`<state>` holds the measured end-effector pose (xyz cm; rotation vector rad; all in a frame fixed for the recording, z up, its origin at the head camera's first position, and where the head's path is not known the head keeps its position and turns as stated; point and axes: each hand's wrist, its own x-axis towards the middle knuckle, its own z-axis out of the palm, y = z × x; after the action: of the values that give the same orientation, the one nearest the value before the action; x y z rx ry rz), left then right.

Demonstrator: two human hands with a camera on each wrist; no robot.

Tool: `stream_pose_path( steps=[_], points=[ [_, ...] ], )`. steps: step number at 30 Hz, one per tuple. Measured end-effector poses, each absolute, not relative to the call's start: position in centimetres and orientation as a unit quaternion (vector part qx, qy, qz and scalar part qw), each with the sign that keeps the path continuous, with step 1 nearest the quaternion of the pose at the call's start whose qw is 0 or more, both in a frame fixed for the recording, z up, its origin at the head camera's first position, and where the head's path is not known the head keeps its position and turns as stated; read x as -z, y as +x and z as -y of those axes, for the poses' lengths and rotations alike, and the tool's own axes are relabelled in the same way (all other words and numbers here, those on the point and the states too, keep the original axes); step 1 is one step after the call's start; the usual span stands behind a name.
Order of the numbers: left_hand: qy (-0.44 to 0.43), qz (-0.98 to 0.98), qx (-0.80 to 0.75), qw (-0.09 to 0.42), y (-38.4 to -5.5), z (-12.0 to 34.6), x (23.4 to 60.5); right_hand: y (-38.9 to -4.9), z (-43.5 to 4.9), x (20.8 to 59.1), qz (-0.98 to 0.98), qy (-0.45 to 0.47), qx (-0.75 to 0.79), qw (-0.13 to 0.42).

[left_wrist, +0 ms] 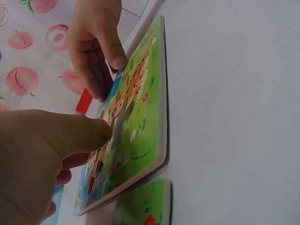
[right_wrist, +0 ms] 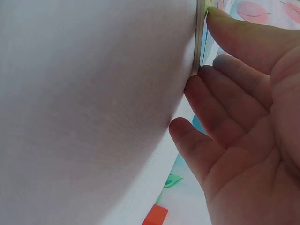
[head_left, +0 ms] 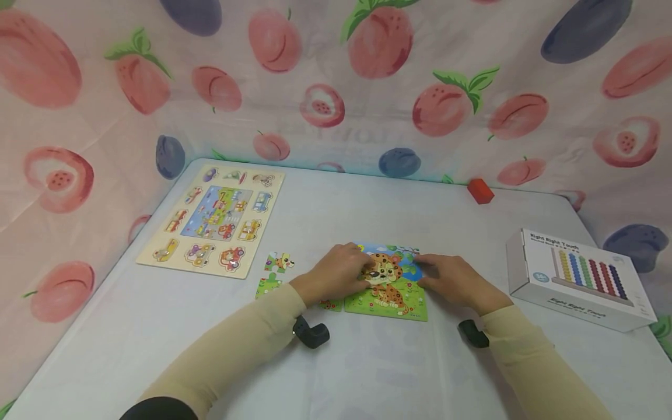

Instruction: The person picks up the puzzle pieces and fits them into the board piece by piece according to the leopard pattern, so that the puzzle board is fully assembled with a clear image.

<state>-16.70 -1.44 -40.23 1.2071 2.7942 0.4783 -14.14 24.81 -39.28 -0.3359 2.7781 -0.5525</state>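
Observation:
A jigsaw board with a spotted leopard cub on green grass (head_left: 385, 306) lies on the white table in the middle of the head view. Over its left part, my left hand (head_left: 338, 271) pinches a puzzle piece (left_wrist: 123, 115) between thumb and fingers; the piece stands tilted above the picture, and the fingers partly hide it. At the board's right edge is my right hand (head_left: 454, 280), its fingers (right_wrist: 220, 105) fairly straight against the side and the thumb at the top edge. Loose puzzle pieces (head_left: 269, 284) lie left of the board, some partly behind my left hand.
A wooden vehicle puzzle board (head_left: 173, 254) lies at the back left. On the right stands a white box (head_left: 583, 280) with a picture of coloured beads. A red block (head_left: 480, 191) sits near the far edge, and a fruit-print curtain (head_left: 362, 122) hangs behind the table.

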Motion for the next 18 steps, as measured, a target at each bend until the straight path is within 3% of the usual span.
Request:
stream_pose_path(
  steps=[18],
  points=[
    [0.404,-0.903,-0.145,0.005,-16.7,0.1,40.7,-14.2,-24.9,39.3,-0.964,-0.118,0.189,0.145]
  ],
)
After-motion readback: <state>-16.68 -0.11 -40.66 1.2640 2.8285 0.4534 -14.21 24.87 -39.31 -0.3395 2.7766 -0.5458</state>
